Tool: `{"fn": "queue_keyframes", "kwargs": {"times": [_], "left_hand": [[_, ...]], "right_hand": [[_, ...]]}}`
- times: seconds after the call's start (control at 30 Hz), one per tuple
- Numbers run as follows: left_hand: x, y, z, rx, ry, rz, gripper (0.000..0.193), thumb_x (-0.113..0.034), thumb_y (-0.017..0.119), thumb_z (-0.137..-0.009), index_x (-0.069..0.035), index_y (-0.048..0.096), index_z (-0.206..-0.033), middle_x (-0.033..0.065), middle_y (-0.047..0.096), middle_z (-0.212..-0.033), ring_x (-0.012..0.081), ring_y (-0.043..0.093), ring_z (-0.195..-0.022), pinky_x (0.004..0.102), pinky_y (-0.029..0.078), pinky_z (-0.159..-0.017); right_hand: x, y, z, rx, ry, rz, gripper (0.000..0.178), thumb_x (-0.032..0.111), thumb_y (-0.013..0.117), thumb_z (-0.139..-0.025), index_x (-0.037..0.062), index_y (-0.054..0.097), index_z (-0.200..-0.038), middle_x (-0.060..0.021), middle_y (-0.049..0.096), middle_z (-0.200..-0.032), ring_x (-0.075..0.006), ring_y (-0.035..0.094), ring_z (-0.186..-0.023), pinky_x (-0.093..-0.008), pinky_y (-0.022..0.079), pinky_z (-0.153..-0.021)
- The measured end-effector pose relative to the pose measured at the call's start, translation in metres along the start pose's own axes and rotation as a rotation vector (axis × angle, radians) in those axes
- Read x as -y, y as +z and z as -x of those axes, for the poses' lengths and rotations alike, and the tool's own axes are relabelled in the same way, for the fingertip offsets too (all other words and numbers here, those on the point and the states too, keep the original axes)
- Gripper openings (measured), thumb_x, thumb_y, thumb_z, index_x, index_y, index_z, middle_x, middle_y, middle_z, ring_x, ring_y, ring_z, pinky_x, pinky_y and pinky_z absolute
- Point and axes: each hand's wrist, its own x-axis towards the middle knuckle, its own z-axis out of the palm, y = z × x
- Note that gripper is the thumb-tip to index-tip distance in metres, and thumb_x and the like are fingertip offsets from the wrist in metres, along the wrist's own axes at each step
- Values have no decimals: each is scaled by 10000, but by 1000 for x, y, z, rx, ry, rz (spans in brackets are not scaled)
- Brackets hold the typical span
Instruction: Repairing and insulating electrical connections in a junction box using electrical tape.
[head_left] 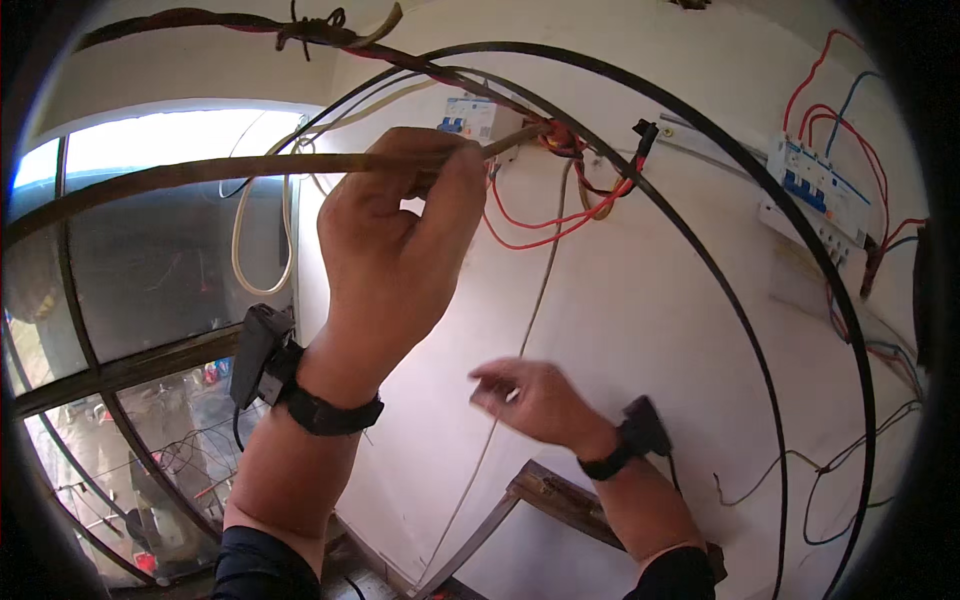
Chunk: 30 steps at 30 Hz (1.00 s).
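My left hand is raised, its thumb and fingers pinching a thick brown cable that runs in from the left edge. Just beyond those fingertips the cable meets a bundle of twisted wires in front of the white wall. Lower and to the right is my right hand, slightly blurred, with thumb and fingers curled together and nothing visible in them. Behind it a thin grey cord runs down the wall. Two red wires loop below the bundle, ending near a dark taped end.
A small breaker sits behind my left hand; a larger breaker row is at right. Black cables arc across the right side. A barred window stands at left. Below my right hand is a wooden-edged frame.
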Motion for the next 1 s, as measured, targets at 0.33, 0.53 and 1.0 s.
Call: {"fn": "queue_keyframes", "kwargs": {"times": [0.33, 0.53, 1.0], "left_hand": [[14, 2, 3, -33, 32, 27, 115, -66, 657, -998, 33, 671, -1055, 97, 727, -923, 129, 666, -851, 270, 534, -776], [17, 4, 5, -78, 0, 38, 96, -39, 674, -971, 48, 672, -1012, 64, 697, -881, 85, 616, -791, 243, 503, -708], [32, 7, -7, -102, 133, 148, 112, -78, 663, -999, 23, 669, -1046, 50, 714, -886, 61, 598, -753, 213, 481, -665]], "right_hand": [[88, -119, -72, -873, -424, 472, 246, 107, 711, -958, 12, 674, -1182, -73, 723, -979, -100, 677, -708, -254, 536, -638], [105, -137, -78, -656, -233, 330, 244, 147, 711, -971, 29, 699, -1185, -62, 724, -942, -110, 700, -699, -248, 564, -629], [93, -178, -52, -926, -406, 373, 307, 170, 731, -954, 59, 692, -1237, -38, 746, -913, -112, 706, -695, -233, 505, -578]]}}
